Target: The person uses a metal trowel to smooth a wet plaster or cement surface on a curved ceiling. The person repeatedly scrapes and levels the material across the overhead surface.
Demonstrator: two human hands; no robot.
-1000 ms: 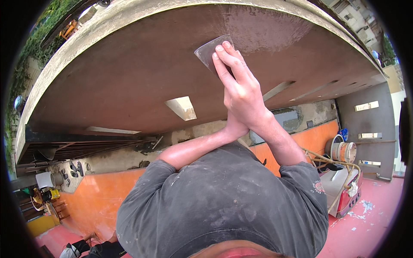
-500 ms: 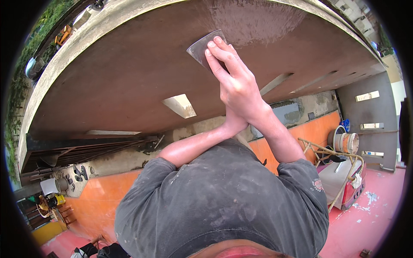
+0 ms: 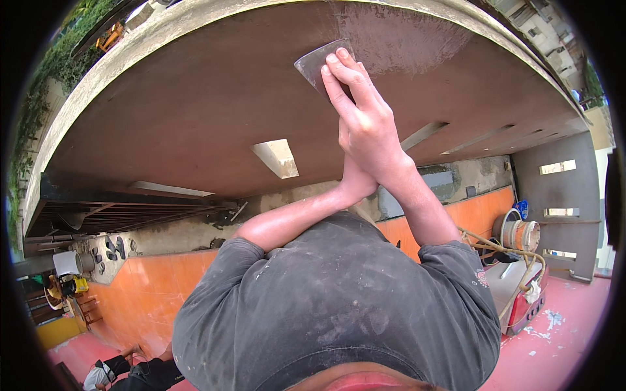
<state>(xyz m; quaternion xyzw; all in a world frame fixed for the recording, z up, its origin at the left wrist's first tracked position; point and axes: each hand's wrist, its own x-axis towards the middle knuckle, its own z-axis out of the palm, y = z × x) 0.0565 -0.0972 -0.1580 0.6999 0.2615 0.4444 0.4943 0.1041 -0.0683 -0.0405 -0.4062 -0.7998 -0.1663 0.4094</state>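
My right hand (image 3: 375,127) reaches up to the brown wall (image 3: 195,98) and grips a thin, stiff, dark grey scraper blade (image 3: 316,67). Its fingers are stretched over the face of the blade, which lies at or against the wall; the thumb is hidden. My left hand (image 3: 356,182) crosses beneath the right wrist and goes behind the right hand, so its fingers cannot be seen. Just right of the blade, a paler streaked patch (image 3: 404,39) covers the upper wall.
Slots pierce the wall, one a bright opening (image 3: 277,158). Below runs an orange ledge (image 3: 169,287). At right are a bucket (image 3: 521,234), a blue container (image 3: 521,208) and bent poles (image 3: 531,260) over a grey and red object. Another person in dark clothes (image 3: 147,375) is at lower left.
Both hands and the blade sit slightly higher and further right in the picture, while the whole view has shifted a little. The grip looks the same.
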